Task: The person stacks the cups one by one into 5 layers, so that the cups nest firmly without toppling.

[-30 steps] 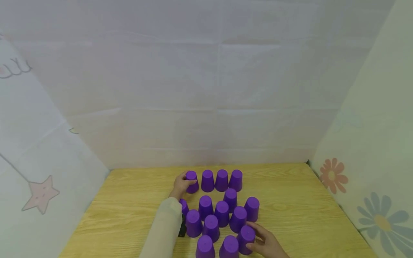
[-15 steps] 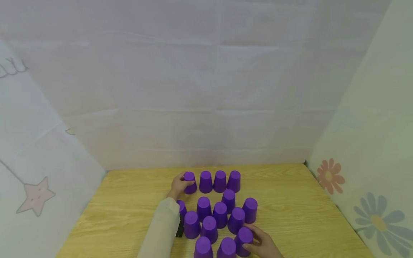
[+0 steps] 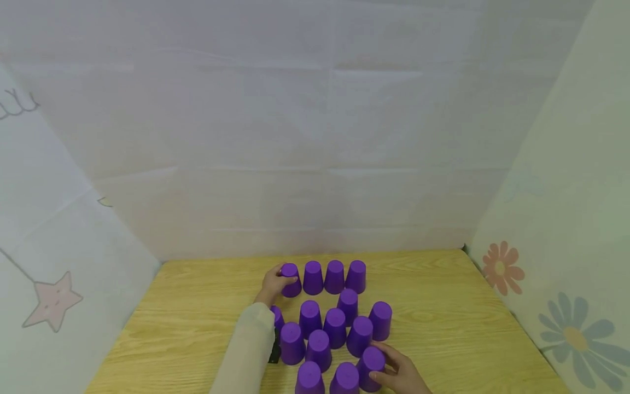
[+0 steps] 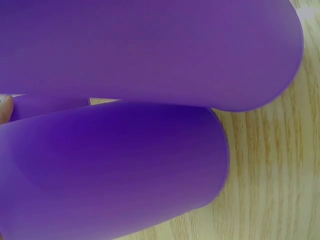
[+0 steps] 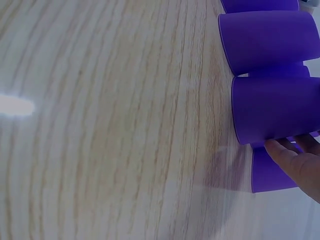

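At the left end of the back row, my left hand grips an upside-down purple cup, thumb on its near side. A second purple cup stands just to its right. My right hand holds another upside-down purple cup near the front right, thumb and fingers around its side. In the right wrist view a thumb lies against that cup's wall. Two purple cups fill the left wrist view, where only a fingertip shows; most of the left hand is hidden there.
Several more upside-down purple cups stand in a loose cluster between the hands, one partly behind the left sleeve. A small black object shows beside that sleeve. The wooden table meets a pale back sheet.
The cup in my left hand has edged slightly right, closer to its neighbour. My right hand stays on its cup. The whole head view has shifted a little.
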`<state>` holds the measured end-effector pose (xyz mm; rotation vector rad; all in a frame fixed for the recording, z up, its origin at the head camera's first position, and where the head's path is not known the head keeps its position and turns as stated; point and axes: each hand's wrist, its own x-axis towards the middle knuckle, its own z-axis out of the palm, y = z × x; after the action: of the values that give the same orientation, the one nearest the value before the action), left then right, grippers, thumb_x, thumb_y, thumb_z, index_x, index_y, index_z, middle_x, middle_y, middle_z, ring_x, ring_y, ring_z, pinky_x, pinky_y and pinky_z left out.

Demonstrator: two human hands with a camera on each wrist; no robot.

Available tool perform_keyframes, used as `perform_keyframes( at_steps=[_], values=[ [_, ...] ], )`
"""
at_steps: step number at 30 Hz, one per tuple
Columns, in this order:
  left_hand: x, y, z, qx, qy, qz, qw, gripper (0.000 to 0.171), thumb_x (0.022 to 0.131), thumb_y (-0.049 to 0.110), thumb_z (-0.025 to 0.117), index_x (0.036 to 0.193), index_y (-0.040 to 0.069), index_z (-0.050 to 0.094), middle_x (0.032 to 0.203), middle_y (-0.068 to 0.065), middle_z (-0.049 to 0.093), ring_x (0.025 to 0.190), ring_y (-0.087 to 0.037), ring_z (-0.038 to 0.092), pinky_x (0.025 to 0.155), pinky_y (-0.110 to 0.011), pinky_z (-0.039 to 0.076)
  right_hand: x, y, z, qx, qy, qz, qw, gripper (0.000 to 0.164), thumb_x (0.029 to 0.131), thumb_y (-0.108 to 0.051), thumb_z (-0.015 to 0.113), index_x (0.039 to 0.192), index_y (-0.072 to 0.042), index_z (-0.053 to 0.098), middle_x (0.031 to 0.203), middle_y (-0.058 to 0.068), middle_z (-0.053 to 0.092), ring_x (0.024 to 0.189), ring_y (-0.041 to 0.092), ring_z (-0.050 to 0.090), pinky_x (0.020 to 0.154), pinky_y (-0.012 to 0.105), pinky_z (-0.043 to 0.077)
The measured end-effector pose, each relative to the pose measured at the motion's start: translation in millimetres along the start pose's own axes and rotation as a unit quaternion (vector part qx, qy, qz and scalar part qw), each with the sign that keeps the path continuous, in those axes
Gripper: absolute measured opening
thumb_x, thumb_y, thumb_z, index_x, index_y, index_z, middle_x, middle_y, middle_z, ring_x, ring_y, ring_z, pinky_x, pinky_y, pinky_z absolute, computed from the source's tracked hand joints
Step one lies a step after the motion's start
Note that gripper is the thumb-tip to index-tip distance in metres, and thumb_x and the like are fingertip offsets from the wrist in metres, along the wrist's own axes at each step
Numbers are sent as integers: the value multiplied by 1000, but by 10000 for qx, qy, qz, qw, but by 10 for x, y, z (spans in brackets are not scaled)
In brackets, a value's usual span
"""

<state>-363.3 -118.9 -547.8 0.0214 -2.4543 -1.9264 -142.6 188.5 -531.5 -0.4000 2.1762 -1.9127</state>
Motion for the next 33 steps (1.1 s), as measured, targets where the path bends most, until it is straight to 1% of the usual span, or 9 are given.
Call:
perform_keyframes(
  at_steps=[1, 2, 6, 13, 19, 23, 26, 28, 33],
  values=[
    [-12, 11, -4, 2, -49, 36, 10000, 55, 67, 12, 73, 117, 5, 53, 103, -18, 55, 94, -31, 51, 80, -40, 42, -1, -1, 1, 4, 4, -14, 10000, 62, 78, -14, 63, 126, 12, 32, 124, 34, 31, 99, -7, 43, 87, 49, 35],
    [-94, 152, 4, 133, 30, -225, 9997, 55, 68, 8, 71, 119, 1, 50, 106, -22, 53, 98, -35, 49, 83, -44, 40, -2, -2, 2, -15, 9, -40, 10000, 62, 78, -14, 63, 125, 12, 32, 124, 34, 31, 99, -7, 43, 87, 49, 35],
    [-169, 253, -4, 153, -25, -232, 9996, 53, 72, 5, 67, 120, -3, 46, 108, -25, 51, 99, -36, 48, 84, -43, 40, -6, -1, 7, -110, 45, -127, 9998, 60, 78, -13, 63, 125, 12, 33, 123, 34, 32, 100, -5, 43, 86, 50, 35],
    [-187, 287, 5, -10, -29, -381, 9993, 60, 70, 5, 68, 123, -3, 43, 113, -26, 48, 104, -37, 45, 88, -43, 37, -16, -34, 3, -186, 57, -184, 9996, 58, 79, -11, 62, 124, 13, 33, 123, 34, 33, 101, -4, 42, 87, 48, 36],
    [-196, 311, 0, -110, -149, -326, 9993, 69, 70, 6, 68, 129, -3, 34, 122, -29, 39, 113, -39, 36, 93, -44, 31, -35, -53, -32, -193, 47, -285, 9994, 57, 79, -10, 61, 124, 12, 34, 123, 32, 35, 103, -1, 43, 87, 48, 35],
    [-207, 337, -27, -210, -283, -283, 9990, 72, 71, 7, 68, 131, -3, 30, 125, -29, 36, 117, -39, 29, 95, -45, 27, -58, -60, -63, -187, 95, -310, 9993, 56, 78, -11, 63, 125, 6, 38, 123, 8, 46, 103, 2, 45, 87, 43, 38],
    [-211, 362, -57, -292, -376, -266, 9985, 74, 72, 9, 68, 133, -1, 27, 128, -29, 31, 120, -40, 24, 96, -48, 23, -76, -73, -88, -195, 143, -335, 9991, 55, 77, -12, 64, 124, 4, 40, 119, -9, 48, 104, 3, 45, 86, 38, 39],
    [-216, 391, -80, -350, -425, -227, 9982, 75, 73, 11, 68, 133, 0, 26, 130, -29, 28, 120, -41, 21, 96, -49, 22, -90, -93, -109, -252, 145, -345, 9990, 54, 77, -12, 63, 124, 3, 41, 120, -3, 48, 104, 2, 44, 86, 36, 40],
    [-232, 490, -159, -393, -524, -126, 9978, 74, 75, 15, 67, 135, 6, 25, 134, -26, 22, 122, -41, 17, 96, -50, 20, -121, -182, -171, -494, 116, -290, 9983, 55, 78, -13, 63, 124, 7, 39, 121, 27, 41, 103, -2, 43, 85, 39, 40]
  ],
)
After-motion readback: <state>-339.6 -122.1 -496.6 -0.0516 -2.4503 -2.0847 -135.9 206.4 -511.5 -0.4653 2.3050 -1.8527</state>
